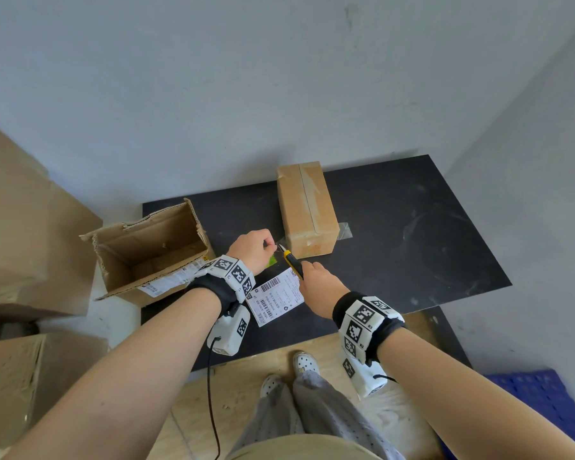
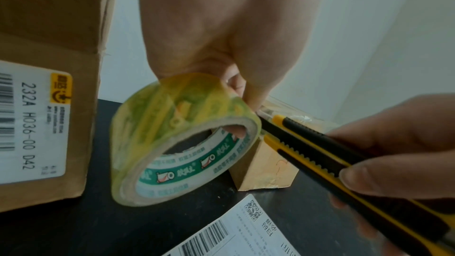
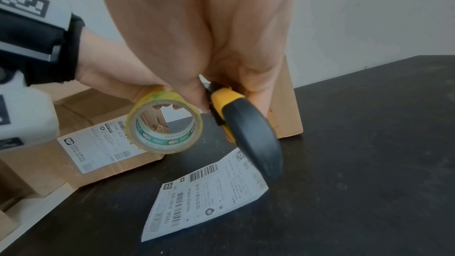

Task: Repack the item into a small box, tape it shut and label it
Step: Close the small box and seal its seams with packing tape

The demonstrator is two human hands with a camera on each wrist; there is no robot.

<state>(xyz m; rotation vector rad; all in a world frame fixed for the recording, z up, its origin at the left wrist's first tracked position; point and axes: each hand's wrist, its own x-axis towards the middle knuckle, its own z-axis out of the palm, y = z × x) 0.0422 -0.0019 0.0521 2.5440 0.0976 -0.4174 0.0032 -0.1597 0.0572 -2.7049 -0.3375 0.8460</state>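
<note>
Black table (image 1: 412, 234): fills the middle of the head view, against a grey wall.

Open box (image 1: 153, 250): left edge of the table, flaps up, printed sticker on its near side.

Small box (image 1: 307, 210): centre of the head view, closed, clear tape along its top seam, a strip of tape running from its near end toward the hands.

Left hand (image 1: 254, 244): forearm reaches in from lower left, fingers curled, just left of the small box's near end. The left wrist view shows what the head view hides: the fingers go through the core of a tape roll (image 2: 182, 139) and grip it, roll held clear above the table, thumb and fingertip pinched at the strip where it leaves the roll.

Right hand (image 1: 319, 283): forearm enters from lower right, fingers wrapped round the handle of a yellow-and-black knife (image 1: 292, 262); thumb lies on the ridged slider in the left wrist view. The knife's tip meets the strip between roll and box, just beside the left fingertips.

Shipping label (image 1: 276, 298): loose white sheet with barcodes, flat on the table below both hands. The right wrist view shows 1 corner lifted.
</note>
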